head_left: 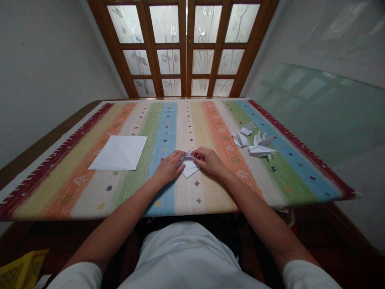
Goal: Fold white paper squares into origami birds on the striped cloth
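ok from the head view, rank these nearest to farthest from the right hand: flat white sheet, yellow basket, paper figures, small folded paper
1. Small folded paper: touching the right hand
2. Paper figures: to the right
3. Flat white sheet: left side
4. Yellow basket: low, far left

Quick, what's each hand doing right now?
Left hand: closed, holding the left side of the folded white paper.
Right hand: closed, holding the same paper's right side.
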`<state>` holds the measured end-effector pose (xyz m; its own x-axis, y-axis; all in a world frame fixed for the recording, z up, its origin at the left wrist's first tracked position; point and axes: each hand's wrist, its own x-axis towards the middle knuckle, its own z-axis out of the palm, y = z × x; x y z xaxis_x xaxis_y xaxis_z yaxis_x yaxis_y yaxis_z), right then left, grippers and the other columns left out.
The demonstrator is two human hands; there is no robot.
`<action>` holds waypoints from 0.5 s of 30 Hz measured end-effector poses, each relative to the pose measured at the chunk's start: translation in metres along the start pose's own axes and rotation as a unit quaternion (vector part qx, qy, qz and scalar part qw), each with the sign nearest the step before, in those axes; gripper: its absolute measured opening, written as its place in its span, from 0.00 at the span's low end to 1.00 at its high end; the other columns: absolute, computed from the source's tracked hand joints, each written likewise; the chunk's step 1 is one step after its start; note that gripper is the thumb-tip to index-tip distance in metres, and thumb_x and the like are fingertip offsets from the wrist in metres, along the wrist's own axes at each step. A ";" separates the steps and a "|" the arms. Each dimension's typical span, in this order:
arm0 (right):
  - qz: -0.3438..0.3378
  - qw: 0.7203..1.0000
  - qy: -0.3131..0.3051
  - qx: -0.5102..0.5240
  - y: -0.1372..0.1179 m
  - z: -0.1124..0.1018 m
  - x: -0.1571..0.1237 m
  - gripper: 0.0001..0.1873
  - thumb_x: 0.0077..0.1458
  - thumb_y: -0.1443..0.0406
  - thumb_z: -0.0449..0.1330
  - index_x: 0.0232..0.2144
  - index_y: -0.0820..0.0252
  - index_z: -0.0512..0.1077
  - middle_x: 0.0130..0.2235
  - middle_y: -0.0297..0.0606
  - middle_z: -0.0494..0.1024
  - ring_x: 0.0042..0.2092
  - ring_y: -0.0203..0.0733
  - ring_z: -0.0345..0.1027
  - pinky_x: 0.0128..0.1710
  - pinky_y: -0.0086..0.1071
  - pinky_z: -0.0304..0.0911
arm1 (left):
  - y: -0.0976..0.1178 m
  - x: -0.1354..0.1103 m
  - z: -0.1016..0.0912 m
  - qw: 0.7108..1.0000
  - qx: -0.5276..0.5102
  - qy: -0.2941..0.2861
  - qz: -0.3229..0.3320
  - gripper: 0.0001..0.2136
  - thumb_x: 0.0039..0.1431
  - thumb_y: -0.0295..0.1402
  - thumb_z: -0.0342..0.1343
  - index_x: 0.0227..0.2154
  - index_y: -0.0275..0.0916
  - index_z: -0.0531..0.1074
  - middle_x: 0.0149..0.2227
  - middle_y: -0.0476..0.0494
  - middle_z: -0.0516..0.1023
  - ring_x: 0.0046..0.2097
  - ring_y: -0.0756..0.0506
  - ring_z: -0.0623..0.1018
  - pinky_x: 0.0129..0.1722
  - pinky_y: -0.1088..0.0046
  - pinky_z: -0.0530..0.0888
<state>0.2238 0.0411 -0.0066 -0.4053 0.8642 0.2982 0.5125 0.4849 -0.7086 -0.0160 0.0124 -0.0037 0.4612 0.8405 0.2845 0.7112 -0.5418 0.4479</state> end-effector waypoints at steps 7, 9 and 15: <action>-0.026 1.000 0.000 0.005 -0.004 -0.006 -0.002 0.09 0.62 0.67 0.68 0.45 0.55 0.84 0.46 0.42 0.80 0.40 0.42 0.73 0.48 0.38 0.69 | 0.001 0.000 -0.002 1.000 -0.005 0.006 0.016 0.11 0.66 0.29 0.58 0.50 0.43 0.72 0.53 0.39 0.79 0.48 0.40 0.82 0.51 0.59 0.80; -0.032 0.999 -0.004 -0.005 -0.005 -0.006 -0.002 0.06 0.65 0.65 0.66 0.41 0.56 0.84 0.46 0.43 0.79 0.42 0.42 0.73 0.49 0.39 0.69 | 0.000 0.000 -0.001 1.000 -0.006 0.003 0.019 0.09 0.66 0.29 0.57 0.47 0.43 0.73 0.49 0.40 0.80 0.49 0.39 0.81 0.52 0.58 0.79; 0.024 0.998 -0.007 -0.050 0.006 0.001 -0.002 0.06 0.62 0.68 0.67 0.41 0.57 0.83 0.43 0.42 0.78 0.41 0.43 0.72 0.46 0.38 0.68 | -0.002 0.002 0.001 0.999 0.022 -0.019 0.036 0.05 0.67 0.28 0.55 0.43 0.41 0.74 0.48 0.37 0.81 0.53 0.35 0.79 0.58 0.51 0.77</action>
<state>0.2270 0.0417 -0.0119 -0.3888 0.8854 0.2547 0.6047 0.4538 -0.6546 -0.0157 0.0153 -0.0042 0.5312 0.7993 0.2808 0.6982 -0.6008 0.3892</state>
